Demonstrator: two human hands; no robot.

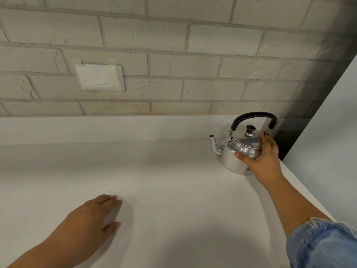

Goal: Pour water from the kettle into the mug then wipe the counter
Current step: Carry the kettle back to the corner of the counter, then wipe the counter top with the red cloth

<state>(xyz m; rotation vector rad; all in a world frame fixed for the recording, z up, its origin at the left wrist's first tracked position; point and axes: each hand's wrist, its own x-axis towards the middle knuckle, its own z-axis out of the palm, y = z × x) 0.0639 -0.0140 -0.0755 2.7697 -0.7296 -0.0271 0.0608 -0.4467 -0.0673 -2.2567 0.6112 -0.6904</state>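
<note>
Head: R hand (265,153) cups kettle (231,151) body, lid on; contents unseen.

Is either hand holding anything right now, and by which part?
The right hand grips the kettle around its body, not the handle. The left hand holds nothing.

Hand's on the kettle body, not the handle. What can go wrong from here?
1. The right hand wraps the polished side of the kettle, not its black handle; that grip may slip, or burn if it is hot.
2. The kettle sits near the counter edge on the right; a nudge could tip it off.
3. No mug in view, so pouring now would wet the counter.
</note>
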